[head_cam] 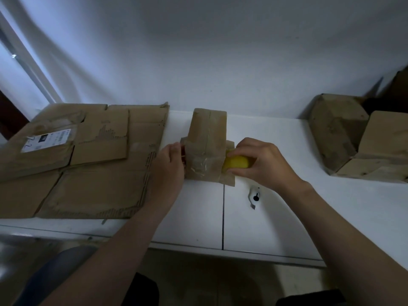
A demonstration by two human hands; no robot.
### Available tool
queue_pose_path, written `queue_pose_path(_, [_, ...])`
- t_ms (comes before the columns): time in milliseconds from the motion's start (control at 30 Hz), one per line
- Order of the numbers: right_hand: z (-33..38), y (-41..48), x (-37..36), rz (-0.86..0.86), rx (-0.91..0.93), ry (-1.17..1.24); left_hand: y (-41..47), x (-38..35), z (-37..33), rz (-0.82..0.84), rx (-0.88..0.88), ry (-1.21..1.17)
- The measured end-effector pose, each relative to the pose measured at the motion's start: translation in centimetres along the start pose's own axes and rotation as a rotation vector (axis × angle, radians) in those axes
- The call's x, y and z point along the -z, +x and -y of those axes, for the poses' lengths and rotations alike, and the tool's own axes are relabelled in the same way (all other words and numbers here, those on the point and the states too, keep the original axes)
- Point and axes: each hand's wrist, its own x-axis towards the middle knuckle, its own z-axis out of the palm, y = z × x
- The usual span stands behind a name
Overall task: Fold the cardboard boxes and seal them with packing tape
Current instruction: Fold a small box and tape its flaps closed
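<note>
Box: small cardboard box (207, 138) stands mid-table, well back from the near edge, its short flaps sticking out left and right – placed square to the person so both hands can reach its sides.
Tape: a clear strip (199, 164) lies across the near face of the box, running side to side; by my reading it is there to bind the seam and flaps shut.
Left hand: left hand (169, 160) sits at the box's left side with fingers curled in, pinching the flap edge, likely to anchor the tape end and keep the box from sliding. Something reddish shows under the fingers; I cannot tell what it is.
Right hand: right hand (260, 160) is closed round a yellow tape roll (236, 162) pressed to the box's right side, apparently pulling the strip taut.
Cutter: a white cutter (255, 196) lies on the table (287, 217) just near the right wrist – handy for severing the tape.
Stock: flattened cardboard (88, 151) is spread over the table's left part, probably waiting to be folded.
Right-hand boxes: folded boxes (344, 129) sit at the far right, well apart from the work.
Stage: sealing is under way; the strip looks not yet cut.
</note>
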Motion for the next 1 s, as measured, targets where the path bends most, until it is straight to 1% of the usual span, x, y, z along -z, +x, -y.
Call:
queue_pose_path(100, [0.4,-0.1,-0.6,-0.002,0.004,-0.029,-1.1,-0.4,-0.9,0.03,-0.107,0.199])
queue_pose_path(133, [0.5,-0.1,-0.8,-0.002,0.014,-0.041,-1.1,-0.7,-0.9,0.054,-0.106,0.251])
queue_pose_path(233, [0.7,0.1,-1.2,-0.002,0.024,-0.064,-1.0,-1.5,-1.2,0.097,-0.007,0.267])
queue_pose_path(300, [0.8,0.1,-1.3,-0.008,0.019,-0.065,-0.9,-2.3,-1.5,0.077,0.049,0.252])
queue_pose_path(400, [0.7,0.0,-1.4,-0.011,0.006,-0.06,-0.8,-3.4,-2.0,0.015,0.118,0.311])
queue_pose_path(433, [0.6,0.0,-1.4,-0.011,0.003,-0.06,-0.7,-3.6,-2.2,0.01,0.156,0.304])
queue_pose_path(567, [0.5,-0.1,-1.6,-0.017,0.007,-0.069,-0.6,-4.0,-2.7,-0.026,0.286,0.146])
queue_pose_path(733, [0.3,0.0,-1.4,-0.016,0.0,-0.034,0.3,-3.2,-1.4,-0.088,0.282,-0.036])
queue_pose_path(800, [0.2,-0.1,-1.4,-0.018,-0.006,-0.016,0.7,-2.4,-1.0,-0.074,0.294,-0.109])
queue_pose_path(900, [-0.1,-0.1,-1.4,-0.024,-0.012,0.009,1.7,-1.2,-0.9,-0.014,0.399,-0.264])
queue_pose_path(933, [-0.1,-0.1,-1.4,-0.026,-0.015,0.013,1.9,-0.8,-0.9,-0.005,0.4,-0.266])
queue_pose_path(967, [-0.1,-0.1,-1.4,-0.026,-0.016,0.013,2.0,-0.5,-0.8,-0.008,0.329,-0.188])
queue_pose_path(1000, [-0.1,-0.1,-1.4,-0.024,-0.016,0.01,2.0,-0.3,-0.7,-0.014,0.199,-0.039])
